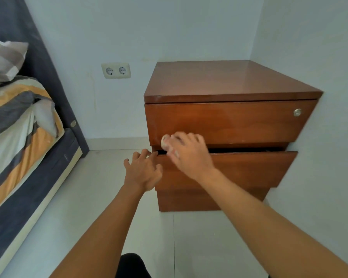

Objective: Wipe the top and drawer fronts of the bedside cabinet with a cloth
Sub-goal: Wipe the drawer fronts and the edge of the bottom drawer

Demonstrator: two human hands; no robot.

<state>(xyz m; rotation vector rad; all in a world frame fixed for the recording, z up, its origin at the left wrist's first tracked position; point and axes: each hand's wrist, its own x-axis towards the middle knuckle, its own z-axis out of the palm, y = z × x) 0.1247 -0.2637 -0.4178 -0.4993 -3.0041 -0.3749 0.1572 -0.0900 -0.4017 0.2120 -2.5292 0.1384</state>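
**Ana:** How much of the wiping is done?

**Ben:** I think it is about half way. The small white cloth is on the top drawer front of the brown wooden bedside cabinet, low down near the left corner. The flat top looks shiny, but I can't tell if it got wiped.

**Ana:** What is left?

**Ben:** I guess the second drawer, which sticks out a bit, and the bottom front under it.

**Ana:** Where is the cloth next to the fingers?

**Ben:** It is bunched up under the fingers of the right hand. They curl round it and press it on the wood. A bit peeks out past them on the left.

**Ana:** And the other hand?

**Ben:** The left hand holds nothing. Its fingers are fairly straight and touch the top edge of the second drawer, just below and left of the cloth.
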